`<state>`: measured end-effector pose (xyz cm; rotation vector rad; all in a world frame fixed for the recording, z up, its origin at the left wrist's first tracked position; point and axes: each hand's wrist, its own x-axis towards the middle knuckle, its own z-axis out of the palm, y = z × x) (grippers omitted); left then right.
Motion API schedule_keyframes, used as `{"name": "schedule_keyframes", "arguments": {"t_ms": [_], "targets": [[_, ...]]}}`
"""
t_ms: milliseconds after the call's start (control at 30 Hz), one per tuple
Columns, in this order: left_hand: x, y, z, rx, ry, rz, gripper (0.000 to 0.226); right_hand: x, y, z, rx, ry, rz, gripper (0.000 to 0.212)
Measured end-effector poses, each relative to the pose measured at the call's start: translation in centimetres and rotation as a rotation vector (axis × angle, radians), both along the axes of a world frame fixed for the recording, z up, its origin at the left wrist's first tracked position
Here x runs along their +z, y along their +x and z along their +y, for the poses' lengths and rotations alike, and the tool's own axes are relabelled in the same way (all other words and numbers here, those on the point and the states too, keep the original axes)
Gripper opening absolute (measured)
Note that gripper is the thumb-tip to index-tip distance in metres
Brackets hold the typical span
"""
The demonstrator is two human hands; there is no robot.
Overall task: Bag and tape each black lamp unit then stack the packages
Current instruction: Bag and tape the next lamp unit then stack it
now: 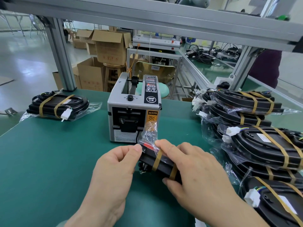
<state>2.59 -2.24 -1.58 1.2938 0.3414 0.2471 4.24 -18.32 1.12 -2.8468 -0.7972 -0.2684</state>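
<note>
The right hand [196, 171] is gripping the bagged lamp unit [163, 165] just before the tape dispenser [133, 110], covering most of it. The left hand [113, 164] is pinching the bag [148, 135] at its crumpled end.

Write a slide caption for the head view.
Left hand and right hand hold a bagged lamp unit before the tape dispenser.
</note>
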Motion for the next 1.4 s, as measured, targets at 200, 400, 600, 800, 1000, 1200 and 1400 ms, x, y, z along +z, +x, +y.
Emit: {"name": "schedule_keyframes", "arguments": {"t_ms": [200, 400, 600, 800, 1000, 1200, 1400], "targets": [[-0.1, 0.0, -0.7, 0.093, 0.022, 0.005, 0.017, 0.0, 0.0, 0.0, -0.005, 0.009, -0.004, 0.079], [-0.1, 0.2, -1.0, 0.160, 0.065, 0.001, 0.019, -0.1, 0.0, 0.1, -0.010, 0.018, -0.015, 0.080], [-0.4, 0.6, -1.4, 0.231, 0.113, -0.009, 0.020, -0.2, 0.1, 0.2, -0.006, 0.017, -0.037, 0.079], [-0.7, 1.0, -1.6, 0.268, 0.138, -0.051, 0.019, -0.3, 0.0, 0.4, -0.005, 0.009, -0.059, 0.079], [-1.2, 1.5, -0.9, 0.239, 0.101, -0.021, 0.016, -0.3, 0.1, 0.3, -0.005, 0.024, -0.079, 0.078], [-0.8, 1.9, -0.4, -0.147, 0.025, -0.059, 0.037, -0.1, 0.0, 0.3, 0.018, 0.011, -0.080, 0.078], [-0.5, 2.6, -1.2, -0.125, -0.066, -0.047, 0.019, -0.4, 0.9, -0.8, 0.032, 0.120, -0.176, 0.079]]}}
